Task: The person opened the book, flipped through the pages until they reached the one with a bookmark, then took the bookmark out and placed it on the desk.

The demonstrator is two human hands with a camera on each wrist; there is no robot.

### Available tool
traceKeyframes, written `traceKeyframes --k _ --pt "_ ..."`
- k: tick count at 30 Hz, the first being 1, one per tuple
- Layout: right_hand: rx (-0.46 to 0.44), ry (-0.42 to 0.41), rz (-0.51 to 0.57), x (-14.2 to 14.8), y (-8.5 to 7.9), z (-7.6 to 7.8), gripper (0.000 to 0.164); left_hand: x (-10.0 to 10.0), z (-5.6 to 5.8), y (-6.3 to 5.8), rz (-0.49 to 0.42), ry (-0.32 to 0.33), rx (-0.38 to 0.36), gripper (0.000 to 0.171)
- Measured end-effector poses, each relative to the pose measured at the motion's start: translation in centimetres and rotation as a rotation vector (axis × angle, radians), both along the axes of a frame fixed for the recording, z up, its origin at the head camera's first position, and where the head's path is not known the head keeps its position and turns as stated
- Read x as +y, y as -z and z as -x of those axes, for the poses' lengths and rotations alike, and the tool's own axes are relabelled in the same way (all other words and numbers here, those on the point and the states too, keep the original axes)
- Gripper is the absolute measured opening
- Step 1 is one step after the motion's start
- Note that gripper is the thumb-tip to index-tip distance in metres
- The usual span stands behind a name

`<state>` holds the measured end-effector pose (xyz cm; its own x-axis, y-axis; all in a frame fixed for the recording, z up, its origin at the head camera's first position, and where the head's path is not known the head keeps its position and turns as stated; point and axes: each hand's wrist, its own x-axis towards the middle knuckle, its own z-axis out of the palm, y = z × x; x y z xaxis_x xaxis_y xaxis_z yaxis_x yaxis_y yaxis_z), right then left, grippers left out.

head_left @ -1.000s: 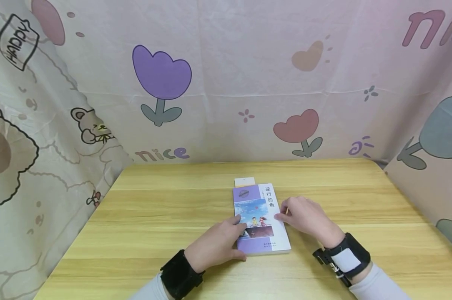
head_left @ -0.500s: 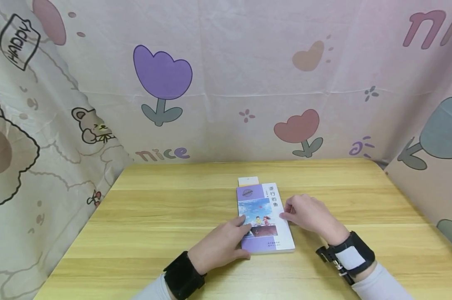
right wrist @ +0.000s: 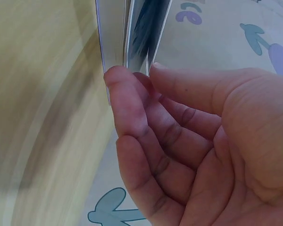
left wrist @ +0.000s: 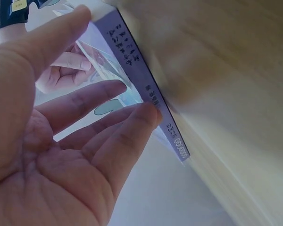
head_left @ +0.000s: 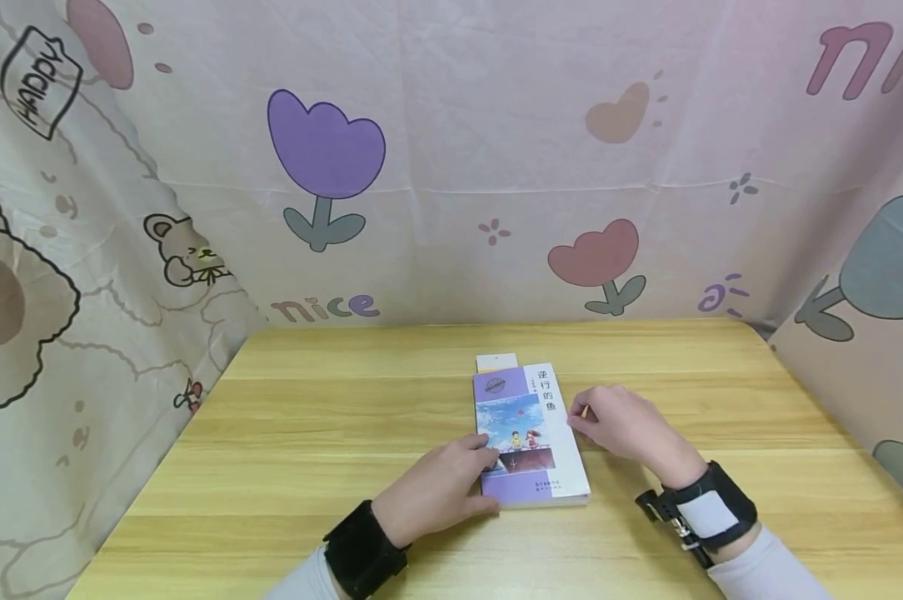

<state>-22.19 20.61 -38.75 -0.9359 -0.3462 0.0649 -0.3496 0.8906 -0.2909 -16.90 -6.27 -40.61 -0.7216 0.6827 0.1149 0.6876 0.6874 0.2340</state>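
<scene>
A paperback book (head_left: pixel 515 433) with a purple and white cover lies face up on the wooden table. Past its top end juts a white card (head_left: pixel 496 362) with a yellow-orange band; how it is attached is hidden. My left hand (head_left: pixel 438 492) rests at the book's left side, fingers extended over the cover and against the spine (left wrist: pixel 148 89), thumb by the bottom edge. At the right edge, my right hand (head_left: pixel 624 429) pinches the front cover between thumb and curled fingers. In the right wrist view, a narrow gap parts the cover (right wrist: pixel 158 37) from the pages (right wrist: pixel 114 35).
Wooden tabletop (head_left: pixel 331 417) extends on both sides of the book. A patterned cloth (head_left: pixel 451 167) hangs behind the table and along both sides. Black bands (head_left: pixel 365 550) circle both wrists.
The book and card have shifted slightly right, the left hand along with them. My right hand has slid a little right and away from me, its thumb moving from the cover's face to its edge.
</scene>
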Motion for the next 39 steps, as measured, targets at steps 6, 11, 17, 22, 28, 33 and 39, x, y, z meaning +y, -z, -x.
traceKeyframes --k 6,11,17,22,28,33,39 --pt "-0.023 0.005 0.025 -0.3 0.0 0.0 0.01 0.0 0.0 -0.1 -0.002 0.001 -0.002 0.053" --pt "-0.043 0.008 0.064 -0.4 0.0 0.0 0.012 -0.2 0.0 -0.1 0.003 0.012 -0.002 0.055" --pt "-0.068 -0.014 0.127 -0.2 -0.4 0.0 0.012 -0.5 0.5 -0.1 -0.05 0.051 0.016 0.04" --pt "-0.048 -0.071 0.19 0.1 -0.8 0.0 0.012 -0.9 0.8 -0.3 -0.109 0.044 0.035 0.036" --pt "-0.04 -0.1 0.261 0.2 -0.9 0.2 0.01 -1.3 1.0 -0.9 -0.159 -0.001 0.027 0.042" --pt "-0.066 -0.157 0.381 0.0 -1.1 0.1 0.007 -1.4 1.2 -1.4 -0.199 -0.031 0.004 0.041" --pt "-0.124 -0.237 0.511 -0.8 -0.8 0.1 0.008 -1.7 1.4 -2.0 -0.237 -0.055 -0.009 0.04"
